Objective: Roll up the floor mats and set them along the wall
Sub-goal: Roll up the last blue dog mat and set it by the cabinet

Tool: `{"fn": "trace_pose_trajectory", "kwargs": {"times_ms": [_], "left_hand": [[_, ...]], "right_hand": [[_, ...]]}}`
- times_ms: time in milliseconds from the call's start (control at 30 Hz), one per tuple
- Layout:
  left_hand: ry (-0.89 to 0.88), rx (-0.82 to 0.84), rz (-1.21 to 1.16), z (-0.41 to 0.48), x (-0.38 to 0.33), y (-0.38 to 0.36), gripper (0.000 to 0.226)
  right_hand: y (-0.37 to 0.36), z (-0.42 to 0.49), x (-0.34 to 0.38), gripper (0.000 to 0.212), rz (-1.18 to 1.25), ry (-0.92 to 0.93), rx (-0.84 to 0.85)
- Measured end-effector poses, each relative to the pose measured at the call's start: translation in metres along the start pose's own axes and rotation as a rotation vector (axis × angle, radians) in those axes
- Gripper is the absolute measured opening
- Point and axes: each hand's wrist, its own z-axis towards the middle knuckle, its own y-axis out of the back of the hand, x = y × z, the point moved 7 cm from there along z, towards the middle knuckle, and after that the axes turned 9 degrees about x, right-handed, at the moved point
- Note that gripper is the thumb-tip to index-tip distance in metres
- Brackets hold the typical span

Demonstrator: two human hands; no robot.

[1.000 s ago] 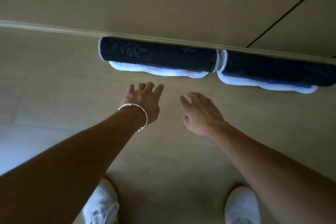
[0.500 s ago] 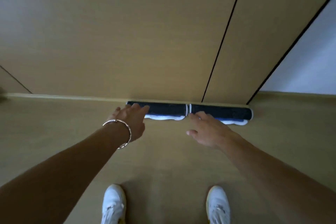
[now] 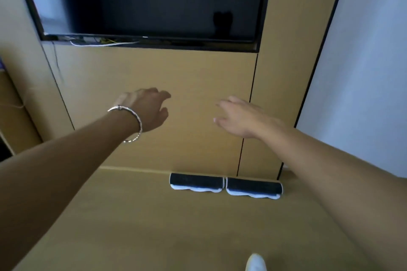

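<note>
Two dark rolled mats with white edges lie end to end on the floor against the base of the wooden wall: the left rolled mat and the right rolled mat. Their ends nearly touch. My left hand, with a silver bangle on the wrist, is raised in the air well above the mats, fingers loosely apart and holding nothing. My right hand is also raised and empty, fingers spread, above and apart from the mats.
A black television hangs in a recess of the wood-panelled wall, with cables under its lower edge. A white wall stands at the right. My white shoe shows at the bottom. Tan floor stretches before the mats.
The view has risen and pulled back from the mats. Both hands, which were low beside the rolls, are now lifted high and away from them; the mats stay put.
</note>
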Motion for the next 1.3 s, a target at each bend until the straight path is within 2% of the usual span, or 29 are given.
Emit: {"fn": "trace_pose_trajectory", "kwargs": {"times_ms": [133, 267, 333, 433, 533, 700, 867, 1067, 1300], "left_hand": [[-0.011, 0.111, 0.098, 0.031, 0.035, -0.024, 0.045], [0.166, 0.116, 0.041, 0.111, 0.122, -0.01, 0.042], [0.187, 0.226, 0.094, 0.134, 0.149, 0.001, 0.043], [0.184, 0.299, 0.205, 0.152, 0.195, 0.04, 0.043], [0.273, 0.3, 0.159, 0.157, 0.26, 0.105, 0.042], [0.336, 0.323, 0.18, 0.105, 0.346, 0.186, 0.041], [0.418, 0.329, 0.036, 0.027, 0.418, 0.25, 0.034], [0.555, 0.248, -0.025, -0.039, 0.47, 0.296, 0.035], [0.73, 0.227, -0.084, -0.116, 0.515, 0.288, 0.035]], "right_hand": [[-0.01, 0.075, 0.031, 0.055, -0.035, 0.059, 0.118], [0.013, 0.174, 0.06, 0.053, 0.055, 0.147, 0.128], [0.023, 0.201, 0.073, 0.054, 0.065, 0.174, 0.234], [0.047, 0.231, 0.09, 0.055, -0.047, 0.227, 0.374], [0.111, 0.266, 0.119, 0.055, -0.031, 0.222, 0.399], [0.225, 0.292, 0.236, 0.052, 0.0, 0.389, 0.278], [0.296, 0.256, 0.379, 0.051, -0.016, 0.615, 0.226], [0.337, 0.213, 0.501, 0.044, -0.105, 0.827, 0.128], [0.336, 0.205, 0.579, 0.04, -0.173, 0.94, 0.128]]}}
